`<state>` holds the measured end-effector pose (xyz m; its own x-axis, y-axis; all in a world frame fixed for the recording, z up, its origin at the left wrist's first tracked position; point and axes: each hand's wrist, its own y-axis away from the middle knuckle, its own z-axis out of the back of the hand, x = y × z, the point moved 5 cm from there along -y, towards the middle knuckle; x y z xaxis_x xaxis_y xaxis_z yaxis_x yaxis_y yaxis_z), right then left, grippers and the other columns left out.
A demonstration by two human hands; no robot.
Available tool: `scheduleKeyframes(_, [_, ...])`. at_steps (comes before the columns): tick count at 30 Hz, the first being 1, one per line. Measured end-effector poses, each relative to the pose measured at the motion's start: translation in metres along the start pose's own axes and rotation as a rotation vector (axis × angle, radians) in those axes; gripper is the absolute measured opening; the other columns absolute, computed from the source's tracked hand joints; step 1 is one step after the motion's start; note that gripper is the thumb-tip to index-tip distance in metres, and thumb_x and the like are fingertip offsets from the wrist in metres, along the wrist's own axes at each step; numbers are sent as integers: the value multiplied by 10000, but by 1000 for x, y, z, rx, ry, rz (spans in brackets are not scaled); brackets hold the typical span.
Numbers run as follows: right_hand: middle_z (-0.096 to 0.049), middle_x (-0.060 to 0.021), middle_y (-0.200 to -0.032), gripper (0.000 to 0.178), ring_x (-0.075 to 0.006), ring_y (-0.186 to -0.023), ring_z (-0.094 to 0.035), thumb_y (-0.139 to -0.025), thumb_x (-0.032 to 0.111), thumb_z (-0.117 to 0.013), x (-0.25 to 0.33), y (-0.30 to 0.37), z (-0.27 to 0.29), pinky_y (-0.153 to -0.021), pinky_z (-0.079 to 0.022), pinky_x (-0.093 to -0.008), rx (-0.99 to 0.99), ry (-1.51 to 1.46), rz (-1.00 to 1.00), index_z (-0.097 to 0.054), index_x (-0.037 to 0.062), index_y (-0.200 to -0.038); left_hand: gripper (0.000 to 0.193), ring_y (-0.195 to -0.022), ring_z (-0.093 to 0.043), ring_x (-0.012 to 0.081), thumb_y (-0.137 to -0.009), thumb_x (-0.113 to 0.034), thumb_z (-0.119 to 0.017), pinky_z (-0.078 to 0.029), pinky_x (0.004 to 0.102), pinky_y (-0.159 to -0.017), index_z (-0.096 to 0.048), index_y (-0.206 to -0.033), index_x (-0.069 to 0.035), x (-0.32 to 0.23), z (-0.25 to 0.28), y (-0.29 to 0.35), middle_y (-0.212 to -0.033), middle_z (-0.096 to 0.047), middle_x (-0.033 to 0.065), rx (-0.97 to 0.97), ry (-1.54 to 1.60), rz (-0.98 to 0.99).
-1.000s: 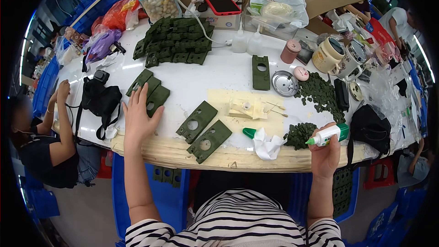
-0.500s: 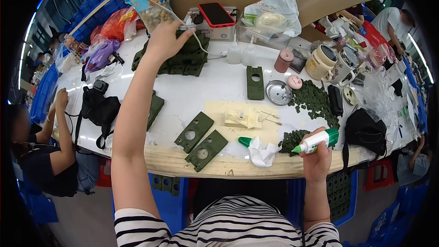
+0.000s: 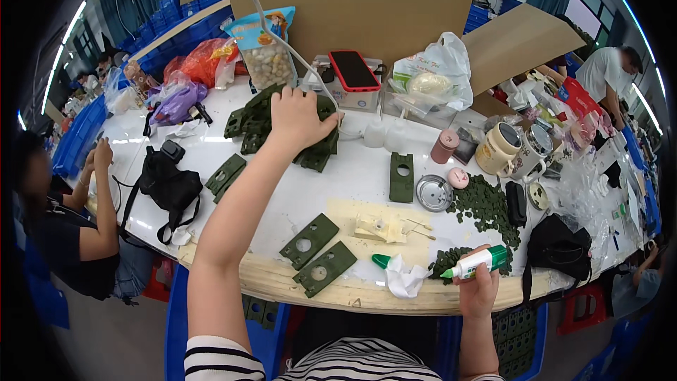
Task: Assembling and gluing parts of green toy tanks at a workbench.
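Over a heap of dark green plastic parts [image 3: 248, 121] at the back left, my left hand [image 3: 302, 118] reaches with fingers stretched out and thumb apart; its fingertips hide what lies beneath them. My right hand [image 3: 479, 288], near the front edge, is wrapped around a white glue bottle [image 3: 474, 264] with a green base, its uncapped green nozzle pointing left. A green cap [image 3: 381, 260] lies beside a crumpled white tissue [image 3: 403, 279]. Two flat green plates with round holes, one plate [image 3: 309, 242] and another plate [image 3: 325, 269], rest left of the tissue.
Cotton swabs [image 3: 419, 230] lie by a masking-tape-covered block [image 3: 379, 227]. Another green plate [image 3: 401, 178] and many small green pieces [image 3: 483, 206] lie to the right. Mugs [image 3: 498, 148], a red-cased phone [image 3: 354, 70] and a snack bag [image 3: 266, 56] stand behind. A white cable [image 3: 285, 44] hangs near my left hand.
My left hand has moved right across the heap, away from the snack bag. The view has tilted upward and turned left. My right hand still holds the glue bottle near the front edge.
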<state>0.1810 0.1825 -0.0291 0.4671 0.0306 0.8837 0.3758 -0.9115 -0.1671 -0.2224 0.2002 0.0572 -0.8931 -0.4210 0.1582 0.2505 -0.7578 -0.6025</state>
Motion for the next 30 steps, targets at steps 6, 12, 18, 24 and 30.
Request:
scheduleKeyframes(6, [-576, -70, -814, 288, -143, -669, -561, -886, 261, -598, 0, -4, -7, -570, -461, -272, 39, 20, -44, -480, 36, -1023, 705, -1027, -537, 329, -664, -551, -720, -468, 435, -848, -580, -1105, -19, 5, -3, -2, -1114, -542, 176, 275, 57, 134])
scheduleKeyframes(12, [-578, -73, -818, 297, -141, -666, -568, -892, 272, -585, 3, 0, -2, -573, -469, -261, 56, 44, -20, -481, 32, -1033, 474, -896, -575, 317, -710, -339, -720, -495, 407, -764, -547, -997, -3, 8, 21, 24, -1007, -487, 145, 158, 324, 152])
scheduleKeyframes(18, [-564, -75, -816, 298, -139, -657, -556, -902, 284, -569, -2, 1, 4, -567, -462, -257, 8, 60, -55, -484, 30, -1031, 454, -845, -581, 367, -745, -305, -741, -493, 424, -737, -516, -957, 26, 15, 18, 52, -1030, -497, 177, 129, 447, 73])
scheduleKeyframes(24, [-579, -62, -863, 269, -118, -725, -563, -870, 228, -616, -3, -1, -13, -596, -469, -254, 122, 45, -97, -505, 37, -1023, 383, -853, -593, 383, -771, -273, -722, -493, 437, -737, -550, -954, 17, 11, 7, 47, -959, -553, 184, 159, 390, 91])
scheduleKeyframes(30, [-583, -57, -867, 327, -106, -734, -568, -850, 259, -642, -5, -20, -50, -627, -473, -245, 301, 187, -201, -500, 32, -1038, 287, -832, -594, 383, -771, -209, -705, -491, 436, -734, -581, -896, 18, 13, 10, 52, -945, -570, 179, 163, 429, 126])
